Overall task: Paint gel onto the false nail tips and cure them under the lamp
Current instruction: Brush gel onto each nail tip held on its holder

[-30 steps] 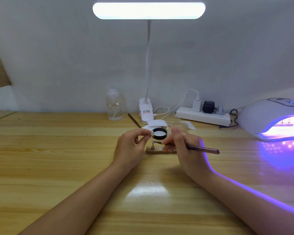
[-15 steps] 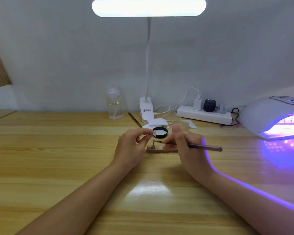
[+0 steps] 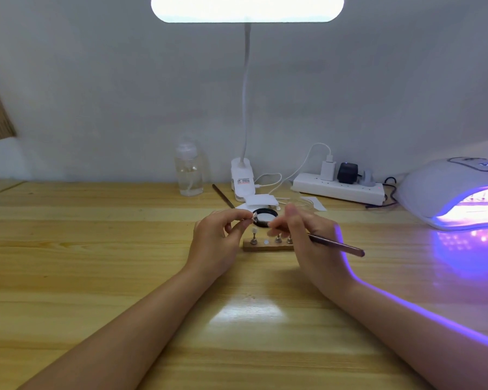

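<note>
My left hand (image 3: pixel 219 239) pinches a small nail-tip peg (image 3: pixel 254 219) between thumb and forefinger, lifted above the wooden holder block (image 3: pixel 262 247). Several metal pegs stand in that block, one with a pale tip (image 3: pixel 254 230) on top. My right hand (image 3: pixel 307 237) grips a brown gel brush (image 3: pixel 338 246) like a pen, its bristle end hidden by my fingers near the held peg. Just behind my hands sits a black-rimmed gel pot (image 3: pixel 266 214). The curing lamp (image 3: pixel 445 192) glows violet at the far right.
A white desk lamp (image 3: pixel 244 181) is clamped behind the pot, with a clear bottle (image 3: pixel 188 175) to its left and a power strip (image 3: pixel 338 190) to its right. A second brush (image 3: pixel 222 195) and white paper scraps lie near the pot on the wooden table (image 3: pixel 96 263).
My left hand has lifted the peg slightly up off the block, towards the pot. My right hand has pulled the brush a little to the right, uncovering more pegs in the block.
</note>
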Tool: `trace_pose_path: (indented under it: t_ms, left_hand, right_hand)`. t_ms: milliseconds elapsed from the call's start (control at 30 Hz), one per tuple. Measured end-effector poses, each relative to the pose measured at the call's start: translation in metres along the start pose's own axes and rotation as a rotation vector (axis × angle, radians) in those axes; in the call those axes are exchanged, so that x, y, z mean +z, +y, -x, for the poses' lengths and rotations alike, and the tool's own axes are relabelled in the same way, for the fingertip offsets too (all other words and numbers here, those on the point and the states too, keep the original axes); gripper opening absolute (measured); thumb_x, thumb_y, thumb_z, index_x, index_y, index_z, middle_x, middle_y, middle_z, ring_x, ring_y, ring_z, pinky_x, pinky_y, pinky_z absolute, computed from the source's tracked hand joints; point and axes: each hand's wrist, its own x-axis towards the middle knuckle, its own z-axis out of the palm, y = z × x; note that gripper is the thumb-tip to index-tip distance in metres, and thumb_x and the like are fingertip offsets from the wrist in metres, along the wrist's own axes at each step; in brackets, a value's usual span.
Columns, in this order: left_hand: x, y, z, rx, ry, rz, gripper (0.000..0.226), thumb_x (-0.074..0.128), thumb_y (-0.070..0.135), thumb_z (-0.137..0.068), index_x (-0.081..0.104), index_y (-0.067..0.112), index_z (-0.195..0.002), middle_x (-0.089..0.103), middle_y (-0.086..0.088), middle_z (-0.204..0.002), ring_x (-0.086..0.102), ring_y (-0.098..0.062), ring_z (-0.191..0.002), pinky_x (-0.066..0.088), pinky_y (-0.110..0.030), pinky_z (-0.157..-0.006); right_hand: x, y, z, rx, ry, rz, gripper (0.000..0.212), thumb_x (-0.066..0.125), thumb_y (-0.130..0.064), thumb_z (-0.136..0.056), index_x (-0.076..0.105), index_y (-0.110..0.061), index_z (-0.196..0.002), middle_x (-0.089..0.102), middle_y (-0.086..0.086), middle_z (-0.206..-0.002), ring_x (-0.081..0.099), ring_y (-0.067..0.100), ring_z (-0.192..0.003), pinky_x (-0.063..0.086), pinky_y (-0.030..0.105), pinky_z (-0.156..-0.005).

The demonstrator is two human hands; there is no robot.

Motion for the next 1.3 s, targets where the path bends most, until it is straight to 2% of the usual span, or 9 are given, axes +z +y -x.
trace_pose_path:
  t_ms: [67,200,400,500,700,900,1067,1200,1300]
  left_hand:
    - [-0.0004,0.001,0.0003,-0.006,0.007,0.003,0.012,0.065,0.009,-0.081,0.072,0.015,-0.088,0.064,0.008,-0.077,0.042,-0.008,-0.061,0.041,-0.031,-0.071]
    - [-0.001,0.0027,0.0002,-0.015,0.014,0.016,0.013,0.067,0.009,-0.08,0.073,0.017,-0.089,0.064,0.012,-0.078,0.045,-0.003,-0.061,0.041,-0.019,-0.069]
    - [-0.0023,0.004,0.0006,-0.041,0.051,0.051,0.015,0.07,0.009,-0.077,0.073,0.02,-0.087,0.062,0.02,-0.076,0.049,-0.003,-0.061,0.039,-0.007,-0.064]
    - [-0.0035,0.0046,0.0005,0.006,0.058,0.118,0.026,0.072,0.005,-0.074,0.069,0.031,-0.078,0.064,0.015,-0.081,0.054,-0.003,-0.071,0.04,-0.009,-0.065]
    - [-0.0041,0.0031,-0.0005,0.015,0.063,0.148,0.018,0.075,0.006,-0.07,0.07,0.023,-0.073,0.064,0.006,-0.083,0.055,-0.006,-0.076,0.04,-0.011,-0.066]
    - [-0.0028,0.0006,-0.0015,-0.003,0.042,0.178,0.012,0.075,0.007,-0.071,0.068,0.016,-0.069,0.067,-0.004,-0.075,0.057,-0.024,-0.075,0.043,-0.02,-0.067]
    - [-0.0035,0.001,-0.0017,0.014,0.04,0.171,0.022,0.075,0.004,-0.069,0.065,0.023,-0.068,0.067,-0.004,-0.076,0.056,-0.025,-0.074,0.043,-0.019,-0.066]
    - [-0.0039,0.0027,-0.0013,0.018,0.044,0.165,0.027,0.075,0.004,-0.069,0.063,0.028,-0.066,0.064,0.004,-0.073,0.052,-0.023,-0.071,0.04,-0.015,-0.064]
    - [-0.0041,0.0032,-0.0016,0.011,0.044,0.161,0.028,0.075,0.003,-0.069,0.063,0.028,-0.066,0.064,0.006,-0.072,0.052,-0.023,-0.071,0.039,-0.015,-0.063]
  right_hand:
    - [-0.0002,-0.001,0.0012,0.016,0.008,-0.032,0.034,0.045,-0.043,-0.094,0.066,-0.03,-0.069,0.067,-0.009,-0.061,0.064,0.003,-0.06,0.051,0.021,-0.061]
    - [-0.0003,-0.0026,-0.0005,-0.023,-0.008,0.042,0.029,0.044,-0.041,-0.095,0.064,-0.031,-0.077,0.066,-0.015,-0.073,0.061,-0.004,-0.072,0.045,0.011,-0.066]
    - [-0.0021,-0.004,0.0029,0.046,0.028,-0.065,0.038,0.042,-0.042,-0.091,0.066,-0.029,-0.064,0.066,-0.006,-0.057,0.062,0.004,-0.056,0.049,0.018,-0.059]
    - [-0.0033,-0.0048,0.0015,0.045,0.035,-0.034,0.034,0.04,-0.046,-0.087,0.065,-0.03,-0.07,0.067,-0.013,-0.067,0.06,-0.002,-0.065,0.042,0.01,-0.06]
    - [-0.0007,-0.0043,0.0024,0.033,0.007,0.003,0.034,0.034,-0.048,-0.084,0.063,-0.033,-0.073,0.066,-0.013,-0.076,0.059,0.001,-0.071,0.046,0.017,-0.063]
    - [0.0037,-0.0036,0.0049,0.095,-0.042,-0.14,0.037,0.043,-0.035,-0.088,0.067,-0.026,-0.062,0.067,-0.003,-0.06,0.065,0.008,-0.058,0.052,0.019,-0.061]
    - [0.001,-0.004,0.0016,-0.001,-0.012,0.018,0.027,0.042,-0.039,-0.09,0.064,-0.034,-0.074,0.067,-0.013,-0.074,0.061,0.0,-0.074,0.047,0.017,-0.068]
    - [0.0017,-0.0037,0.0028,0.045,0.001,-0.048,0.031,0.046,-0.04,-0.089,0.066,-0.031,-0.067,0.068,-0.009,-0.062,0.063,0.002,-0.062,0.049,0.019,-0.065]
    - [0.0004,-0.0038,0.001,-0.019,0.015,0.02,0.031,0.039,-0.045,-0.087,0.065,-0.034,-0.073,0.067,-0.013,-0.067,0.061,-0.002,-0.068,0.045,0.013,-0.065]
